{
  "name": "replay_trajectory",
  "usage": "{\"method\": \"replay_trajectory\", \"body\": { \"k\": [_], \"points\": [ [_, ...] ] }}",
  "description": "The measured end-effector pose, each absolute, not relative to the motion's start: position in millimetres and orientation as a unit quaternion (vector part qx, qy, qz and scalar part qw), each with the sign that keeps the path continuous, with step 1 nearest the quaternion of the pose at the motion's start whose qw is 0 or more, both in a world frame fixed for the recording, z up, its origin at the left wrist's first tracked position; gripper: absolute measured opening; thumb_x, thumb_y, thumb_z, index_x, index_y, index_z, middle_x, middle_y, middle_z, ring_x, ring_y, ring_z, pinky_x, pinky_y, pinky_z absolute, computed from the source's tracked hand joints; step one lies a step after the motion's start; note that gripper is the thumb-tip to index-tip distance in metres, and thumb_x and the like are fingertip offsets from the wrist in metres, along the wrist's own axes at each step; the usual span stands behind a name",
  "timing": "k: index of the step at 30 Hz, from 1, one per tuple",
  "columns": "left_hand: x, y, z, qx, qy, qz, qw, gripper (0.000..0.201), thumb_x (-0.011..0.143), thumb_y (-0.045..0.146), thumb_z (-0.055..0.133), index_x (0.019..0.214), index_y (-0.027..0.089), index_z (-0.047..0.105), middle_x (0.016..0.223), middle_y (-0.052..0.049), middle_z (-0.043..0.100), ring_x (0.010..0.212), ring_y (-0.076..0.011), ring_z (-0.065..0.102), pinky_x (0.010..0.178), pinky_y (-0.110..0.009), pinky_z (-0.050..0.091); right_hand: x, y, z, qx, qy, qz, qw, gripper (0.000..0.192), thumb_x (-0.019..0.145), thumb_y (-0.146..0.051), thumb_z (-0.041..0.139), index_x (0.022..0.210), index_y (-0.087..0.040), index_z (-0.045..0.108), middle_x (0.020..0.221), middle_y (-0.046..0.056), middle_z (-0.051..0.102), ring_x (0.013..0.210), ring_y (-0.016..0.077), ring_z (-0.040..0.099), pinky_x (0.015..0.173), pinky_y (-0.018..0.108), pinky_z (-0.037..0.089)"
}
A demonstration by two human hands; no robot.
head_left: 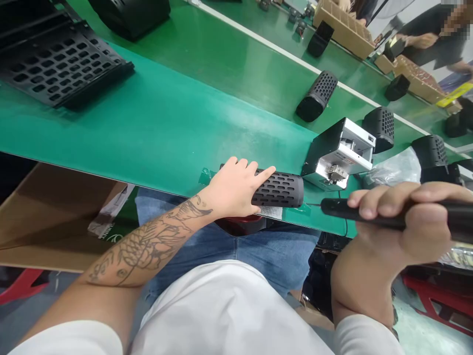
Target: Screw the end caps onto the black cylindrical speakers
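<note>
Black perforated cylinder (283, 190), clasped beneath left hand (236, 188), end-on to right hand (397, 231)

Lying on its side on the bench (185, 133), stretched lengthwise from under the left palm toward the right hand. Nearer the left, touching; faced at its end by the bit (314, 204) of a screwdriver (334, 208) gripped in the right. Impossible to tell about bit contact.

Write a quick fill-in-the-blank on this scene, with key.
1. The left grip holds a perforated cylinder coloured ____.
2. The right grip holds a tool whose thin shaft points toward the end of the perforated ____.
3. The worktop is coloured ____.
4. A tattoo shows on the person's ____ forearm.

Missing words: black; cylinder; green; left.
</note>
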State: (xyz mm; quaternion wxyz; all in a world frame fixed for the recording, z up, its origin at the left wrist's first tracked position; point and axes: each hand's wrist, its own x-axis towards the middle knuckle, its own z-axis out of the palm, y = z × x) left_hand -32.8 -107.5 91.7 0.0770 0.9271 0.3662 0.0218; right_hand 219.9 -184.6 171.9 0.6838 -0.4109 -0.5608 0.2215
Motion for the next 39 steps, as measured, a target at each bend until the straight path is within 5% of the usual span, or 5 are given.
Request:
{"method": "replay_trajectory", "body": {
  "k": [7, 34, 39],
  "points": [
    [-32, -112, 90, 0.924, 0.372, 0.047, 0.079, 0.096, 0.083, 0.059, 0.079, 0.165, 0.022, 0.045, 0.125, -0.017, 0.069, 0.110, -0.0369, 0.065, 0.089, -0.044, 0.039, 156, -191, 161, -0.333, -0.613, 0.370, 0.614, 0.019, 0.090, -0.031, 0.087, 0.099, -0.026, 0.071, 0.064, -0.005, 0.067, 0.049, 0.0178, 0.063, 0.057, 0.041, 0.063],
    [-34, -113, 87, 0.922, 0.366, 0.064, 0.104, 0.095, 0.085, 0.055, 0.080, 0.166, 0.022, 0.044, 0.133, -0.019, 0.068, 0.114, -0.0367, 0.062, 0.090, -0.044, 0.035, 135, -165, 136, -0.301, -0.653, 0.408, 0.563, 0.023, 0.085, -0.014, 0.085, 0.089, -0.025, 0.065, 0.065, -0.006, 0.065, 0.048, 0.0147, 0.062, 0.055, 0.035, 0.062],
    [-32, -113, 85, 0.921, 0.371, 0.069, 0.098, 0.092, 0.085, 0.057, 0.077, 0.165, 0.023, 0.046, 0.129, -0.018, 0.068, 0.112, -0.0365, 0.063, 0.090, -0.043, 0.036, 137, -172, 148, -0.315, -0.634, 0.405, 0.579, 0.020, 0.086, -0.023, 0.088, 0.092, -0.025, 0.069, 0.063, -0.006, 0.065, 0.047, 0.0150, 0.062, 0.055, 0.036, 0.062]
  ]
}}
